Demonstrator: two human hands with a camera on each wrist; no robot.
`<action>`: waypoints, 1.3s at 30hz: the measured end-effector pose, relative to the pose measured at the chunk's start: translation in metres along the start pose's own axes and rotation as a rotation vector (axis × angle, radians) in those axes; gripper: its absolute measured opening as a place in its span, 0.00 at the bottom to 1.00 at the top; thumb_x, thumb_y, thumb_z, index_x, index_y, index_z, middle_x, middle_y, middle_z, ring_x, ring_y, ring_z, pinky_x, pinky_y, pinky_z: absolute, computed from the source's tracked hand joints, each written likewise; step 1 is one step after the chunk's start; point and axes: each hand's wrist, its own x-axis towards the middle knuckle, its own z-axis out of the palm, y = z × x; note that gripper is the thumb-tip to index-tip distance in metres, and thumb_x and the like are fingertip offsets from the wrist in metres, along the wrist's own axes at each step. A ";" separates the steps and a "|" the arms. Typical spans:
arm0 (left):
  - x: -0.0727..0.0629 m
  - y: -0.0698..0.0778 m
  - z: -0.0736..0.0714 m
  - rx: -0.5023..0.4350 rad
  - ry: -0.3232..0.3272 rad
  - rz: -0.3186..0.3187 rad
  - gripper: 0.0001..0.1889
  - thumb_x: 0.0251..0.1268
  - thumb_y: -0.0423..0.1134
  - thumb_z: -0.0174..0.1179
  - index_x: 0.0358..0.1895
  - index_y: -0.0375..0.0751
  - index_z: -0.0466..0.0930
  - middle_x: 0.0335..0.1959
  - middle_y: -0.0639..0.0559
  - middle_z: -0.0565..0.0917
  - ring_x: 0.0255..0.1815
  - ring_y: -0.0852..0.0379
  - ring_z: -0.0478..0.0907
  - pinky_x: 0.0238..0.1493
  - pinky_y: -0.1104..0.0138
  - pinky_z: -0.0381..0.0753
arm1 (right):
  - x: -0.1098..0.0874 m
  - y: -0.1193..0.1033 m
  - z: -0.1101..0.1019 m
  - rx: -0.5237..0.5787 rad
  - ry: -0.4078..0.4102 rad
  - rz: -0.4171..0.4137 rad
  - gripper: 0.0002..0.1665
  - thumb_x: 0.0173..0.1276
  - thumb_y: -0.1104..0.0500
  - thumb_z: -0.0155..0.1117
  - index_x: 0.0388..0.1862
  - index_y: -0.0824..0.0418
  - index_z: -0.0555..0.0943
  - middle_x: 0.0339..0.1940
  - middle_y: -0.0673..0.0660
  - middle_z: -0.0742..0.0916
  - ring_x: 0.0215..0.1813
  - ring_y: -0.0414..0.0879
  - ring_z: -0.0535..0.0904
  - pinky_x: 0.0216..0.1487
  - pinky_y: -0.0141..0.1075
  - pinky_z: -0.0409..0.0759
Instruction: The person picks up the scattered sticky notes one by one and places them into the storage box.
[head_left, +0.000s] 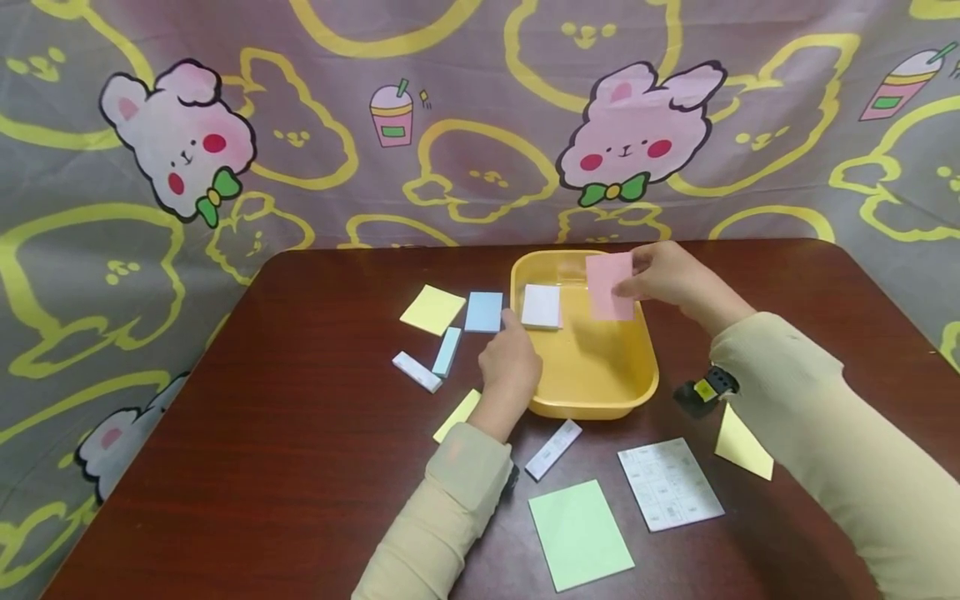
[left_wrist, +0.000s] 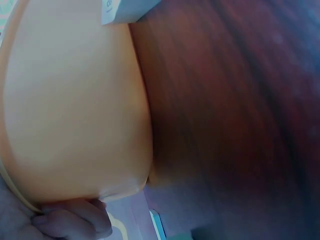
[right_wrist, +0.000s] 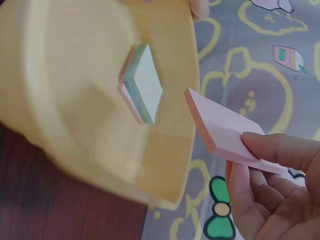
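Observation:
My right hand (head_left: 671, 279) pinches a pink sticky note pad (head_left: 609, 287) by its edge, thumb on one face, above the right back part of a yellow plastic tray (head_left: 592, 411). In the right wrist view the pink pad (right_wrist: 225, 125) is thick and tilted, held apart from the tray wall. Inside the tray, toward the left, lies a small stack topped by a white pad (head_left: 541, 305), with green and pink edges beneath. My left hand (head_left: 512, 362) grips the tray's left side; its curled fingers (left_wrist: 75, 220) show against the wall in the left wrist view.
Left of the tray lie a yellow pad (head_left: 432, 310), a blue pad (head_left: 483, 312), narrow strips (head_left: 447, 352) and another yellow pad (head_left: 457, 415). In front are a white strip (head_left: 553, 449), a green pad (head_left: 581, 535), a printed white pad (head_left: 671, 484) and a yellow pad (head_left: 742, 443). A patterned curtain (head_left: 480, 183) hangs behind.

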 end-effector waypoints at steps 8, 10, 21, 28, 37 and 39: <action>0.001 -0.001 0.000 0.010 -0.001 -0.007 0.24 0.60 0.35 0.60 0.57 0.37 0.61 0.32 0.40 0.85 0.30 0.46 0.83 0.29 0.58 0.78 | 0.013 -0.021 0.016 0.033 -0.042 0.011 0.18 0.63 0.61 0.65 0.47 0.72 0.75 0.45 0.63 0.80 0.46 0.52 0.79 0.58 0.49 0.77; 0.001 -0.001 0.001 0.009 0.003 -0.005 0.24 0.60 0.36 0.60 0.58 0.37 0.61 0.32 0.40 0.85 0.31 0.45 0.83 0.30 0.58 0.78 | 0.017 -0.024 0.019 0.034 -0.032 0.012 0.18 0.62 0.61 0.65 0.47 0.72 0.76 0.40 0.60 0.82 0.42 0.48 0.80 0.56 0.46 0.79; 0.000 -0.001 0.001 0.005 0.025 -0.003 0.22 0.60 0.34 0.59 0.55 0.37 0.63 0.33 0.41 0.86 0.32 0.46 0.84 0.31 0.57 0.80 | 0.034 -0.027 0.042 0.145 -0.048 0.047 0.10 0.58 0.66 0.67 0.36 0.73 0.79 0.18 0.46 0.79 0.23 0.33 0.77 0.35 0.29 0.80; 0.000 0.001 0.002 0.015 0.020 -0.011 0.23 0.61 0.35 0.59 0.57 0.37 0.63 0.32 0.42 0.86 0.31 0.47 0.84 0.30 0.58 0.79 | 0.039 -0.026 0.053 0.153 -0.071 0.083 0.09 0.60 0.62 0.67 0.31 0.66 0.77 0.19 0.45 0.79 0.34 0.42 0.82 0.55 0.45 0.79; 0.002 0.002 0.002 0.023 0.021 -0.020 0.21 0.59 0.35 0.60 0.53 0.39 0.63 0.32 0.42 0.86 0.33 0.46 0.85 0.31 0.58 0.80 | 0.050 -0.025 0.064 0.163 -0.061 0.085 0.17 0.58 0.64 0.68 0.18 0.62 0.70 0.11 0.45 0.72 0.22 0.38 0.75 0.40 0.37 0.78; 0.002 0.002 0.002 0.025 0.018 -0.024 0.21 0.59 0.35 0.60 0.53 0.39 0.63 0.32 0.42 0.86 0.32 0.47 0.85 0.31 0.58 0.80 | 0.052 -0.023 0.067 0.169 -0.054 0.084 0.19 0.58 0.64 0.69 0.16 0.61 0.68 0.11 0.46 0.72 0.21 0.38 0.74 0.37 0.35 0.76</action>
